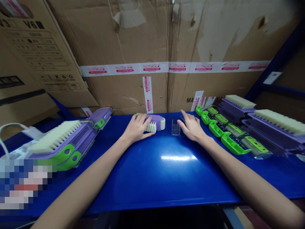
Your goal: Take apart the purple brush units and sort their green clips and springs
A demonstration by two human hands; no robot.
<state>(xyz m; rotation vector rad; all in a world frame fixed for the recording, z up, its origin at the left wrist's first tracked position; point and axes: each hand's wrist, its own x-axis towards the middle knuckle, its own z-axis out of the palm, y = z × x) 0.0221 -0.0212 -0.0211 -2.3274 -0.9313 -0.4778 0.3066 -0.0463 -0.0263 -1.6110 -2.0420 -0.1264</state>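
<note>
My left hand (137, 128) is closed over one end of a small purple brush (157, 121) with pale bristles and a whitish, green-edged end. The brush lies near the back of the blue table, partly hidden under my fingers. To its right stands a small clear plastic box (175, 128). My right hand (191, 126) is just beside the box, its fingers apart and the thumb at the box's right edge; I cannot tell whether they touch. A thin dark edge shows by the right fingers, too small to name.
Purple brushes with green ends (69, 143) are piled on the left, near a white cable (10, 125). On the right lie green clip-like parts (218, 128), clear boxes with green tops (257, 148) and more purple brushes (281, 122). Cardboard (124, 92) walls the back of the blue table (147, 178).
</note>
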